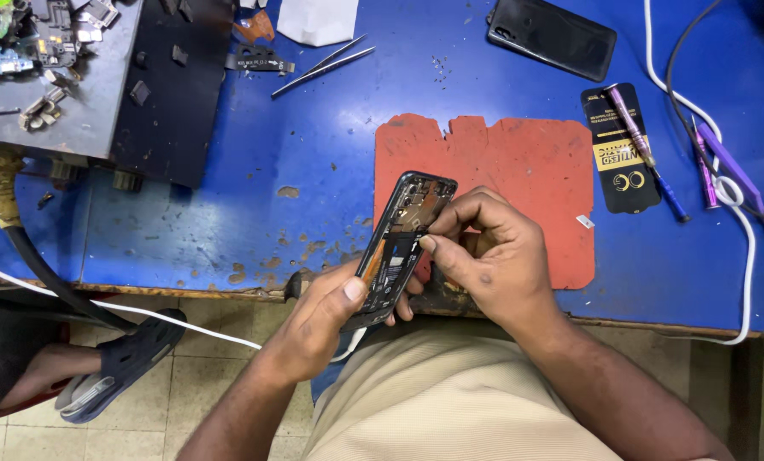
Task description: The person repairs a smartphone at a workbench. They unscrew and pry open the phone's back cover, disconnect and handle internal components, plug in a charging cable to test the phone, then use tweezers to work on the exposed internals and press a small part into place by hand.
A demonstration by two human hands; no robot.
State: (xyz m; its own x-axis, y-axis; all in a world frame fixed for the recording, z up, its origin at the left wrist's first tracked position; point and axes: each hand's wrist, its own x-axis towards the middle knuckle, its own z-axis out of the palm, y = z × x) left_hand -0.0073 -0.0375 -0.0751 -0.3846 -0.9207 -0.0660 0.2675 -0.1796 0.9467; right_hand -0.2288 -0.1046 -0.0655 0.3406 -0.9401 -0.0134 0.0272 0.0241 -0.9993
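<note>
Lying right of mat [518,162]: black-and-yellow package [619,149]

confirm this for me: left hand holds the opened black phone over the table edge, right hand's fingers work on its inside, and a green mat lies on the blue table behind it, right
Not quite: the mat is red-orange, not green, as the head view shows. The rest stands: the left hand holds the opened black phone over the edge of the blue table, and the right hand has its fingers at the phone's inside.
</note>
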